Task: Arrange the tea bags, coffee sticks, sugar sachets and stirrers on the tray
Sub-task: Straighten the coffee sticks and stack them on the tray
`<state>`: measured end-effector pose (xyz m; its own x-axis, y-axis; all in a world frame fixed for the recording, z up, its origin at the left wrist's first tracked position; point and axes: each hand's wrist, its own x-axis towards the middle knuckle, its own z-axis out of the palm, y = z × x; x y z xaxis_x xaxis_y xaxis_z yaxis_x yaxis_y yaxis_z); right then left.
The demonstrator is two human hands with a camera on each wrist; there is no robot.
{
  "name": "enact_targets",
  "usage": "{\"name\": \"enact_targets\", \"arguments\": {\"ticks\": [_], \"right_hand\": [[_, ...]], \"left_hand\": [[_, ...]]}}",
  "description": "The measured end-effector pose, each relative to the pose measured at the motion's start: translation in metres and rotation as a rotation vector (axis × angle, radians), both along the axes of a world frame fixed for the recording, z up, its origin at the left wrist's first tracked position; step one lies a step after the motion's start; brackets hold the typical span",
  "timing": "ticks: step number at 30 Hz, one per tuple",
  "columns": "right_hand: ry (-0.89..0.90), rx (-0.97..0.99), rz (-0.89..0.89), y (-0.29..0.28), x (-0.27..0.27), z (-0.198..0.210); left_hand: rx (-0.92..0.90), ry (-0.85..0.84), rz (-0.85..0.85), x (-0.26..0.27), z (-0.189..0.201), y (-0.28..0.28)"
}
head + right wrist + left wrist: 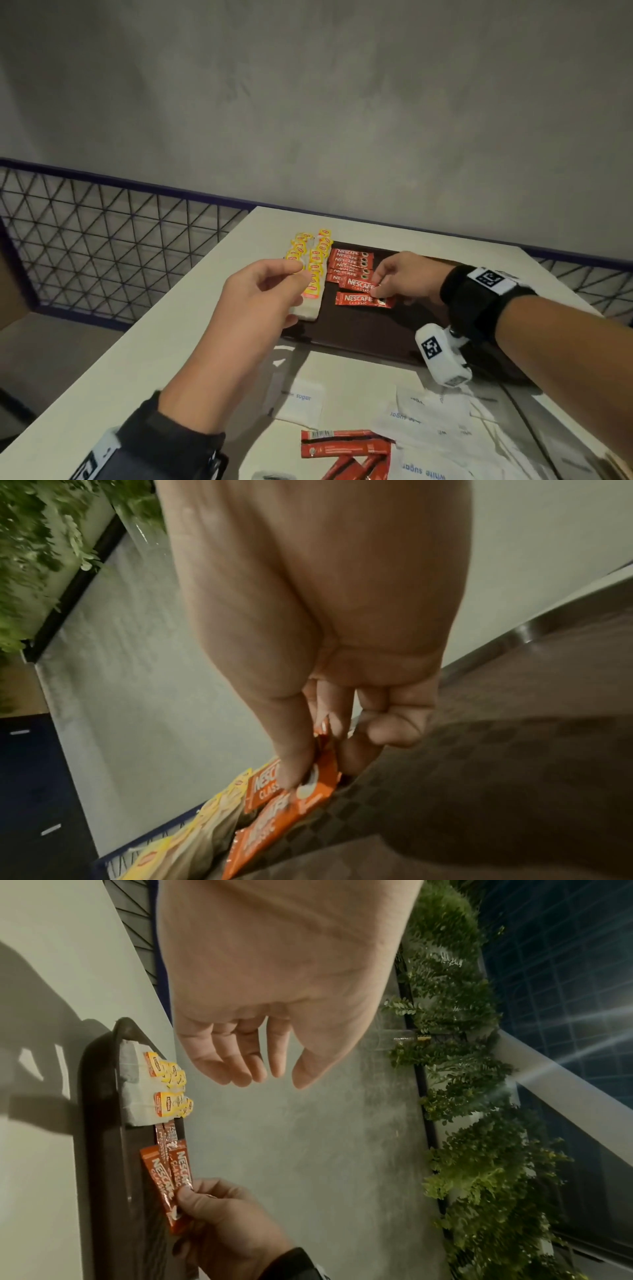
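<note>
Two glossy red coffee sticks (363, 300)

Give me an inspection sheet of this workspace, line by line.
Surface: white table carrying a dark tray.
Job's things: tea bags in rows at the tray's left; coffee sticks beside them; more coffee sticks and sugar sachets lie off the tray; stirrers: nothing seen.
Clutter: nothing seen.
Grippers: left hand hangs above the tea bags, fingers loosely curled, holding nothing; right hand pinches a coffee stick.
Cables: nothing seen.
Surroundings: grey wall, mesh railing, foliage.
</note>
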<state>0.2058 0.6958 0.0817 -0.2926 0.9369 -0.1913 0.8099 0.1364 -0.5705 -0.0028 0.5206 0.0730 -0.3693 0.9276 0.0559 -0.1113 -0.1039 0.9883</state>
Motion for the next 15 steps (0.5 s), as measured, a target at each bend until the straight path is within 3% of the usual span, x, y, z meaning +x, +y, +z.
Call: {"name": "enact_targets", "arguments": {"ticks": [8, 15], "right_hand": [[-0.4, 0.124, 0.206, 0.007, -0.026, 0.001], [-0.569, 0.379, 0.253, 0.006, -0.032, 0.004]], "left_hand": [[0.027, 0.028, -0.041, 0.002, -0.008, 0.002], [0.035, 0.026, -0.038, 0.001, -0.008, 0.002]]}}
